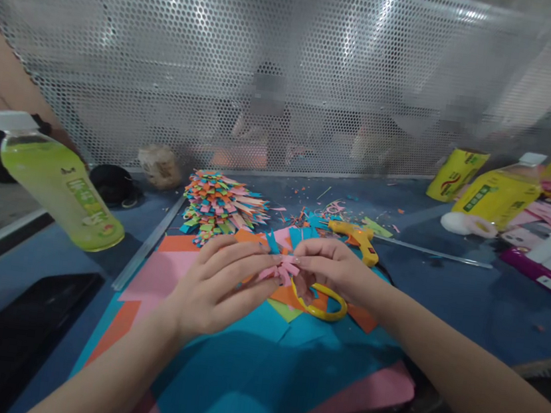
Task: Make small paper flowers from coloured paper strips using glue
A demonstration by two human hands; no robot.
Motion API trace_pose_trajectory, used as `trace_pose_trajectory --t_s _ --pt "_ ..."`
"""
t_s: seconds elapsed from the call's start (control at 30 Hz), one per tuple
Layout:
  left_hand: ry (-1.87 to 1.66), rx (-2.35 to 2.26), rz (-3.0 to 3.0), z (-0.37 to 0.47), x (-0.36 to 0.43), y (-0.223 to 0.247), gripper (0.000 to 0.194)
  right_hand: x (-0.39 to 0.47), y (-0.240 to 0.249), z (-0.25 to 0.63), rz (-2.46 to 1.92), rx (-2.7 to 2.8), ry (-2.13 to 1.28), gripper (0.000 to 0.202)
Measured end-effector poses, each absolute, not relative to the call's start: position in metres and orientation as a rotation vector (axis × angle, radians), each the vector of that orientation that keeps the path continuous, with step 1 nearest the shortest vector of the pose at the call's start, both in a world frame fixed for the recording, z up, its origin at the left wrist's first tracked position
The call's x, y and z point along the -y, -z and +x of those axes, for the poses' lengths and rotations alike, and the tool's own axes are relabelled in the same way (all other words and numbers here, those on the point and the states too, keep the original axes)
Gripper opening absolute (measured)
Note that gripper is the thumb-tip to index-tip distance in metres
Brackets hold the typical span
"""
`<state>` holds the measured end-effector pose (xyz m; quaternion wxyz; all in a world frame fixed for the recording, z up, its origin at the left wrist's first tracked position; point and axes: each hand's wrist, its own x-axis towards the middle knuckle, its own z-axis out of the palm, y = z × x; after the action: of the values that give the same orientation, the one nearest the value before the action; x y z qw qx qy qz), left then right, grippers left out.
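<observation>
Between my two hands is a small piece of pink paper (283, 272) cut into strips. My left hand (231, 281) pinches its left side, and the fingertips of my right hand (331, 267) grip its upper right. Below my right hand lie scissors with a yellow handle (330, 315), their blades hidden. Sheets of blue paper (236, 362), pink paper (161, 276) and orange paper spread beneath both hands. Just behind my left hand stands a bushy cluster of many-coloured folded paper strips (220, 206).
A yellow glue gun (357, 236) and a clear glue stick (435, 253) lie behind my right hand. Drink bottles stand left (64, 187) and right (501, 191). A dark phone-like slab (57, 307) rests front left. A perforated metal panel (294, 55) closes off the back.
</observation>
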<state>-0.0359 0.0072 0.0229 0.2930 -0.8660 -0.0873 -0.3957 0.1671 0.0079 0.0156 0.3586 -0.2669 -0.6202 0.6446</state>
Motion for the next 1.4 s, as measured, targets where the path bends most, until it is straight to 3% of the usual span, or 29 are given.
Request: trace_pose_trajectory --t_s 1.4 --pt "0.996 0.103 -2.424 -0.025 0.002 -0.026 0.01 -0.013 -0.008 0.165 -0.863 1.584 -1.624 0.018"
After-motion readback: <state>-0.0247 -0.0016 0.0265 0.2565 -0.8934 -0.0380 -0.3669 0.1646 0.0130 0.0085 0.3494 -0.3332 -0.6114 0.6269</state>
